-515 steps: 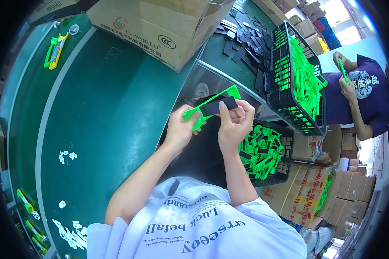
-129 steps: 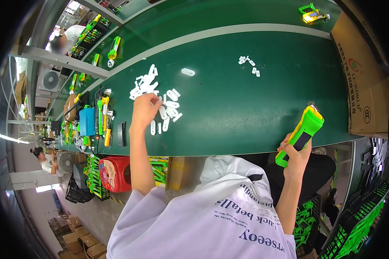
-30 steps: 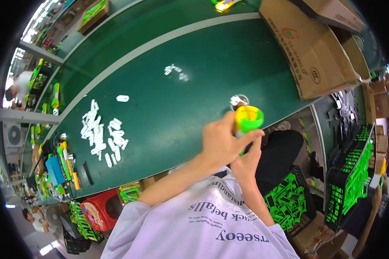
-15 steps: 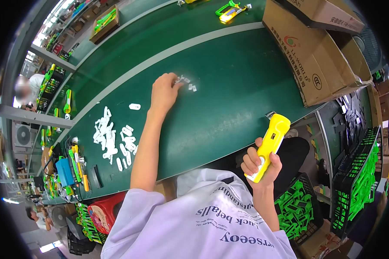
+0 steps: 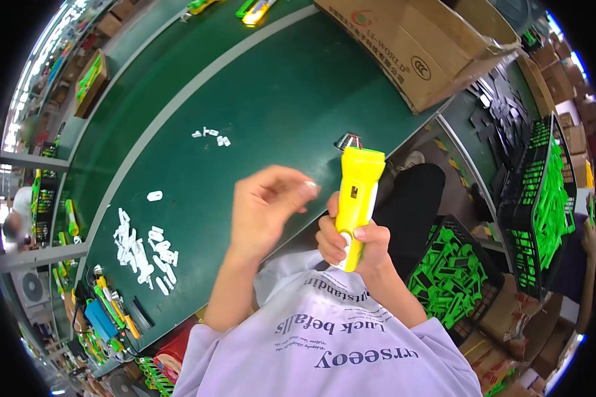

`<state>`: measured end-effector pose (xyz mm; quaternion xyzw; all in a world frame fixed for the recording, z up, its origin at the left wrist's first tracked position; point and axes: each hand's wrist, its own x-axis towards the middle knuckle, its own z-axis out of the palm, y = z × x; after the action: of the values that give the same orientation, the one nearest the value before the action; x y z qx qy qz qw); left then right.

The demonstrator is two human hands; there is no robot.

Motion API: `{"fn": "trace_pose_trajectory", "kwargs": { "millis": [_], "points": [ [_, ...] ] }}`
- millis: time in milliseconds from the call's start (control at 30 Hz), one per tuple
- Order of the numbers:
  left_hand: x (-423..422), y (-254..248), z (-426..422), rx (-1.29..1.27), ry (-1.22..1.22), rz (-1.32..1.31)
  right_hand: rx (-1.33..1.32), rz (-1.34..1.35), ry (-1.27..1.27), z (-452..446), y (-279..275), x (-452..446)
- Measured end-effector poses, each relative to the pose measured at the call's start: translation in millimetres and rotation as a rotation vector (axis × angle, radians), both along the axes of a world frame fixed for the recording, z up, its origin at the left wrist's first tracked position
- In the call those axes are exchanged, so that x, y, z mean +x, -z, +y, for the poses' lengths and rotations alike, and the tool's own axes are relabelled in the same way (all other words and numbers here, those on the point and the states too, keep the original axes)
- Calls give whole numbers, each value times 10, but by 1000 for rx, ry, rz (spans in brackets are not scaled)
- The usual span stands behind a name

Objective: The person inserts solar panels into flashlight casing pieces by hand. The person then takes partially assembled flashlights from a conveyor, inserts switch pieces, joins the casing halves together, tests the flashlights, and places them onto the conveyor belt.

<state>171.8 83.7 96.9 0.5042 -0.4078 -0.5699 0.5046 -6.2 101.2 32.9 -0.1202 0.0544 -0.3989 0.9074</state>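
Note:
My right hand [image 5: 361, 241] is wrapped round a yellow flashlight [image 5: 359, 178], held upright with its head end away from me. On its body are a small dark slot and a white oval part. A silvery reflector [image 5: 348, 141] hangs out beside the head end, with a bit of red wire showing. My left hand [image 5: 268, 208] is just left of the flashlight, thumb and fingers pinched on a small white piece [image 5: 310, 185], mostly covered by the fingertips. Several similar small white pieces [image 5: 212, 134] lie farther off on the green table [image 5: 271, 99].
A pile of white plastic parts [image 5: 136, 248] lies at left, with a single white part [image 5: 154, 196] above it. A cardboard box [image 5: 404, 46] stands at the far right. Black crates of green parts [image 5: 450, 278] sit at right. Tools [image 5: 109, 308] crowd the lower left.
My left hand has come back from the small white pieces towards the flashlight, carrying one. The flashlight is now more upright and nearer my left hand. The view has turned.

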Motion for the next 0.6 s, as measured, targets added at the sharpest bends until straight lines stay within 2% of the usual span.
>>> {"fn": "trace_pose_trajectory", "kwargs": {
  "millis": [67,233,533,600],
  "points": [
    [-172,104,36,-209,112,135,-21,-26,18,30,-5,8],
    [-336,165,34,-120,128,136,-39,-41,12,58,-1,-11],
    [-365,174,60,-160,128,49,-55,69,59,91,-90,-15],
    [-388,164,64,-143,107,103,-44,85,66,102,-107,-12]
  ]
}}
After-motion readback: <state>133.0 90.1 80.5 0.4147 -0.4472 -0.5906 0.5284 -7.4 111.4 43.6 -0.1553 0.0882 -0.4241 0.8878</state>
